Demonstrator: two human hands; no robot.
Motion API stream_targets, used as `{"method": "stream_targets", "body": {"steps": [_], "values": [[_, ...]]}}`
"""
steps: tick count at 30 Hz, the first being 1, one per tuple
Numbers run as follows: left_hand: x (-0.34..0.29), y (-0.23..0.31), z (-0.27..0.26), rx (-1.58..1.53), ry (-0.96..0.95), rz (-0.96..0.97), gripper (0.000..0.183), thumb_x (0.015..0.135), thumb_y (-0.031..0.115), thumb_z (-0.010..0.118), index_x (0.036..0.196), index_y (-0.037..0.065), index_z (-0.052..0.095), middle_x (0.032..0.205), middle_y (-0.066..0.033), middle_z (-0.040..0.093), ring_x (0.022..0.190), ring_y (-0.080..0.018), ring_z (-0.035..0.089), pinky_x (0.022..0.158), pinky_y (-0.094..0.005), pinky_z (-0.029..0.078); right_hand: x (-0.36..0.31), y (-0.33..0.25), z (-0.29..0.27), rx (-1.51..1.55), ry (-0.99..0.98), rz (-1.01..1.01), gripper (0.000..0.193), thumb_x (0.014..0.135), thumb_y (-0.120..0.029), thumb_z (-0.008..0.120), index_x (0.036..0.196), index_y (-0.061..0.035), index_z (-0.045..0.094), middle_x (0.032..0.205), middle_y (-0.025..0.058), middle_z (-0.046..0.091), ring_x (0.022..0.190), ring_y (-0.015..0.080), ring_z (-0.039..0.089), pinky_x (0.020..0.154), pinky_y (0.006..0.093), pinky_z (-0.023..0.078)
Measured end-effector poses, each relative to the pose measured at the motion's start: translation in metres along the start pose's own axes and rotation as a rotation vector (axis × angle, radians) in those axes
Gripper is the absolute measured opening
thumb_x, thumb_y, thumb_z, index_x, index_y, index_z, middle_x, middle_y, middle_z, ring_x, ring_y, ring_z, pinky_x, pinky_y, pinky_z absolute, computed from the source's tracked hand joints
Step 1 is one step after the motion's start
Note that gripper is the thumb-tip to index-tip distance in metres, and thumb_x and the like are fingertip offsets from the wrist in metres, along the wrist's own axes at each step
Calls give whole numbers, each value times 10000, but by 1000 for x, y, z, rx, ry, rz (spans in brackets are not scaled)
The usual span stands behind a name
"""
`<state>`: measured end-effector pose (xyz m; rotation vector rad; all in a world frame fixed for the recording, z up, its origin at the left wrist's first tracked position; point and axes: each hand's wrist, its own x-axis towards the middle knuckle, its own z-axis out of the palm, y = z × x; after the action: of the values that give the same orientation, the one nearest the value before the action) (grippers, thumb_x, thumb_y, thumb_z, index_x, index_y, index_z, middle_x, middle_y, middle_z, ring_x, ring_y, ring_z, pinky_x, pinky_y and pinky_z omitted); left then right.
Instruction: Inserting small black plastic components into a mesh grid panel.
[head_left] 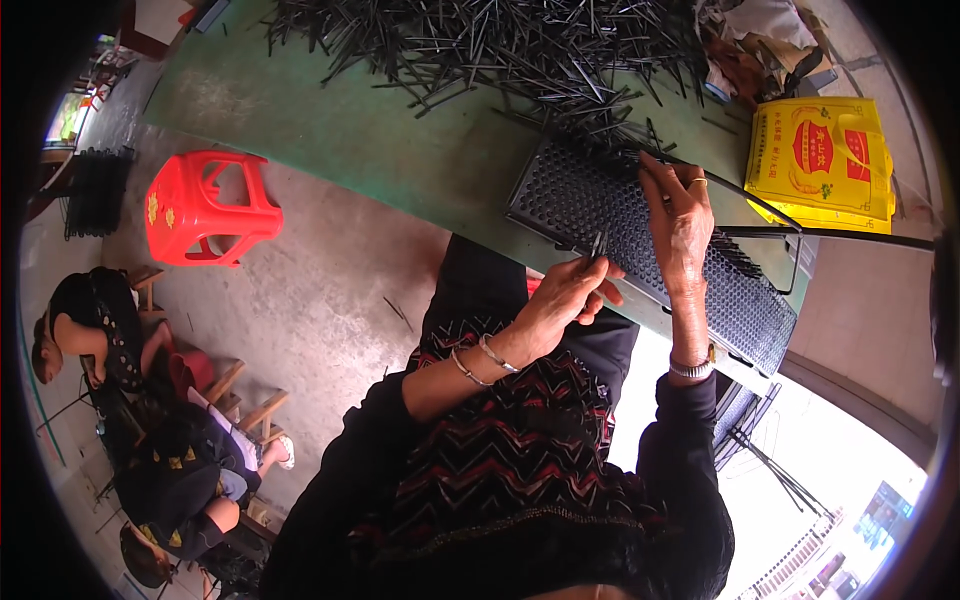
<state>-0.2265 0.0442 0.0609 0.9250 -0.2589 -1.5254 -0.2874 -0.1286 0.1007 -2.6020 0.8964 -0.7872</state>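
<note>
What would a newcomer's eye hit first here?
Probably the glossy red plastic stool on the floor at left, then the bright yellow bag with red print at upper right. Next, the tangled heap of thin black strips on the far side of the green table, and the long, dark, grid-patterned tray by the person's left hand and right hand.

Black sleeves (690, 480), zigzag-patterned top (500, 440), silver bracelets (466, 370), wristwatch (692, 371), ring (697, 180)
</note>
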Motion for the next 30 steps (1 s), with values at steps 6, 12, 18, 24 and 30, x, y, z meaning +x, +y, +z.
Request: {"method": "stream_targets", "body": {"steps": [6, 12, 18, 24, 30], "values": [[-1, 0, 5, -52, 94, -39, 416, 1028, 394, 452, 1165, 27, 593, 879, -45, 653, 629, -33, 463, 523, -190, 386, -4, 1, 6, -204, 31, -23, 288, 913, -174, 654, 1199, -147, 676, 948, 68, 585, 746, 184, 598, 667, 316, 506], [-2, 4, 6, -59, -14, 37, 438, 1035, 397, 432, 1189, 21, 595, 885, -47, 655, 624, -38, 413, 524, -188, 356, -15, -4, -28, 585, -479, 420, 314, 912, -226, 670, 1138, -7, 665, 888, 117, 659, 773, 176, 620, 687, 311, 498], [0, 6, 13, 22, -29, 30, 438, 1040, 392, 416, 1193, 18, 584, 876, -73, 680, 612, -38, 402, 504, -178, 338, -28, 2, -29, 852, -616, 503, 208, 908, -133, 645, 1038, 29, 663, 862, 88, 671, 765, 121, 618, 688, 262, 493], [2, 1, 13, 109, -2, 137, 463, 1032, 436, 409, 1163, 20, 565, 903, -106, 701, 614, -46, 534, 501, -186, 410, -27, 4, -35, 869, -620, 546, 161, 908, -96, 628, 995, 39, 644, 830, 70, 652, 725, 109, 631, 671, 248, 505], [3, 0, 3, 95, 10, 31, 524, 1034, 463, 373, 1198, 5, 567, 848, -123, 709, 536, -70, 533, 473, -210, 428, -15, -1, -47, 723, -138, 493, 138, 963, -71, 550, 1030, 32, 612, 830, 67, 645, 701, 114, 640, 682, 255, 524]]}}
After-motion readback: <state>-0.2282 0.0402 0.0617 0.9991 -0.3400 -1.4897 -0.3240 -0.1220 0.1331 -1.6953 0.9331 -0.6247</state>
